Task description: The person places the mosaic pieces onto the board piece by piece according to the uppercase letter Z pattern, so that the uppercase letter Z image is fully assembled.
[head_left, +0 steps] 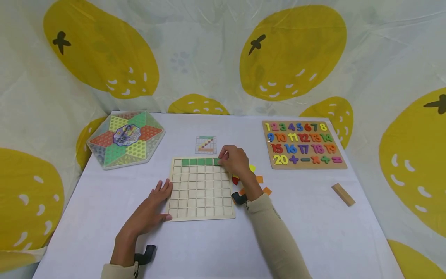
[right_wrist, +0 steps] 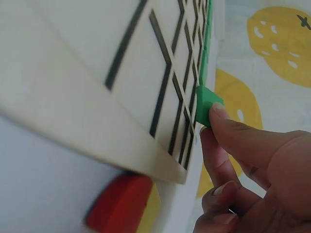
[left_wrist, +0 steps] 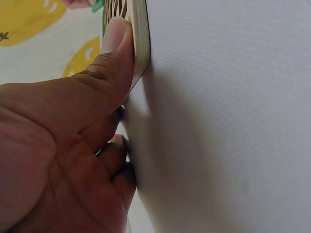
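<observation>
A pale wooden grid board [head_left: 201, 186] lies flat on the white cloth. Several green square tiles [head_left: 201, 162] fill cells along its far row; the far-left cell is bare. My right hand [head_left: 237, 162] pinches a green tile [right_wrist: 206, 105] between thumb and fingers at the right end of that row. The tile stands tilted in the right wrist view. My left hand [head_left: 153, 208] rests by the board's left side, fingers extended and spread. Its thumb [left_wrist: 115, 46] touches the board's edge near the close left corner.
Red [right_wrist: 121, 204], yellow [head_left: 252, 168] and orange pieces [head_left: 267, 191] lie right of the board, partly behind my right arm. A pattern card [head_left: 206, 149] sits beyond it. Around are a star-patterned hexagonal game box [head_left: 126, 139], a number puzzle [head_left: 302, 144] and a wooden block [head_left: 343, 194].
</observation>
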`<state>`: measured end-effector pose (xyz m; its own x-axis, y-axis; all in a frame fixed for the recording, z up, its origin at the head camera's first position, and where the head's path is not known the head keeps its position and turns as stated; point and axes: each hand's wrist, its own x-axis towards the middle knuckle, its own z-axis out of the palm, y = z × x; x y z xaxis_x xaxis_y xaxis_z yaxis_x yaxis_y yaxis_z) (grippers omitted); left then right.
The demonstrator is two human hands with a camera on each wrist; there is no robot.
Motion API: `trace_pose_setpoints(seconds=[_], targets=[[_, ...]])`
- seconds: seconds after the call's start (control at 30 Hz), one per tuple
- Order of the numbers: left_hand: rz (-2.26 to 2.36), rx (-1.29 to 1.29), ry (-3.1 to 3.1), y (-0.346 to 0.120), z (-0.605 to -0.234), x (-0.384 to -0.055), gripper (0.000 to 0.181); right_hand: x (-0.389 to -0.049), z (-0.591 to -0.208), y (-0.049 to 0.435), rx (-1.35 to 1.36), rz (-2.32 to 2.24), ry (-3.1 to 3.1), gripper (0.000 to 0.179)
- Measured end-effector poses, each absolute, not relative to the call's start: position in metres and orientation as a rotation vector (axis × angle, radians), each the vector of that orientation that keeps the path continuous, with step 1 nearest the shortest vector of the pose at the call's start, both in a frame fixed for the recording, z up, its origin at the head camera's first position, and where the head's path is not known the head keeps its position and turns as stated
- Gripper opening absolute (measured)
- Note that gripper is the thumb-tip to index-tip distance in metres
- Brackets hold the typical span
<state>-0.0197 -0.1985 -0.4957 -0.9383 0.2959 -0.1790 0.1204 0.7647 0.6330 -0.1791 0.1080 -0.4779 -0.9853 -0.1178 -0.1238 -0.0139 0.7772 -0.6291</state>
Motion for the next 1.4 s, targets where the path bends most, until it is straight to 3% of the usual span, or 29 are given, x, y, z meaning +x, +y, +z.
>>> trace_pose_setpoints(seconds=[0.83,1.4], targets=[[0.946,0.334,2.705,-0.2,-0.495,-0.019,0.107,-0.185,-0.484,0.107,-0.166,-0.92,2.818,0.011],[0.966,0.345,2.675,-0.199,-0.495,-0.02,0.107,-0.139,-0.471,0.173,0.04,-0.916,2.709,0.02]])
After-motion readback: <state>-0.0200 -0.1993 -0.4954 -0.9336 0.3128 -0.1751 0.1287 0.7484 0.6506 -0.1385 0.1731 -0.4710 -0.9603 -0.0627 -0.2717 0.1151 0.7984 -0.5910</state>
